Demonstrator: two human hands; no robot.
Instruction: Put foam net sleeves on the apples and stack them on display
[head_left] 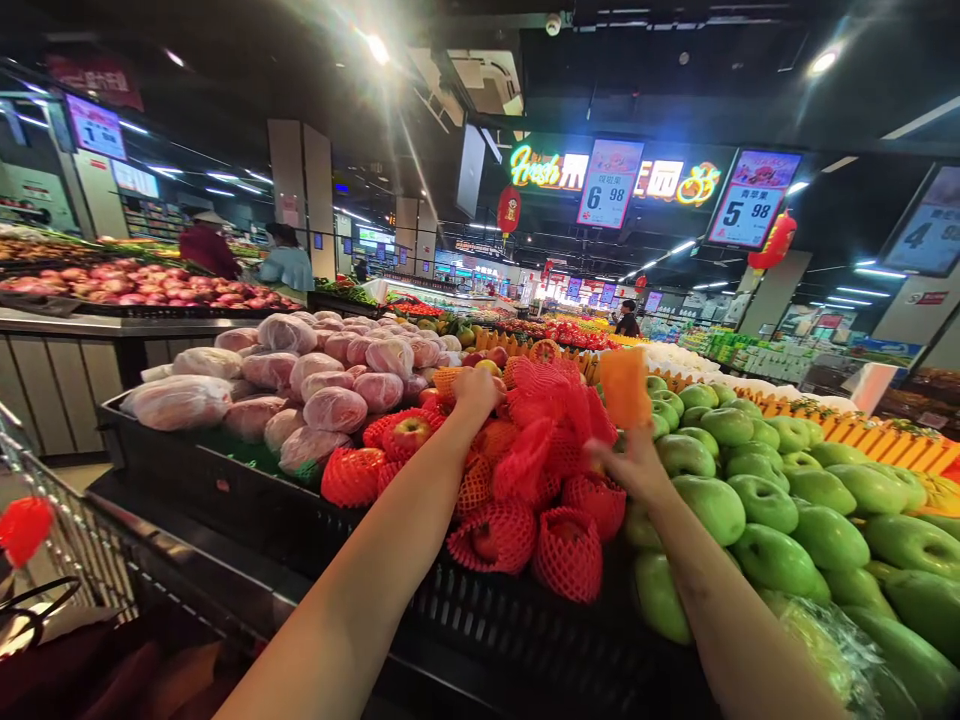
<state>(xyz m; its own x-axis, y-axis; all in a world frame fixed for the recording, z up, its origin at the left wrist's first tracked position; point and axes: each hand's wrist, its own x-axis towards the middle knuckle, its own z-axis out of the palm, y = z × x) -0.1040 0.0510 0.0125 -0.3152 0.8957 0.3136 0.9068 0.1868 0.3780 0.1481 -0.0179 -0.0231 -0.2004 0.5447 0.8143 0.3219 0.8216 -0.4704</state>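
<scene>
Sorting through netted apples (525,500) — left hand (476,388) rests on the pile, grip unclear, right hand (634,465) pinches an orange sleeve (625,388) — next likely a firm lift.

Both forearms are bare, without sleeves, watch or rings visible.

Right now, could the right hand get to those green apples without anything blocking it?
Probably yes. The right hand hovers at the edge of the green apples, which lie uncovered in an open pile beside it, and nothing stands between them.
</scene>
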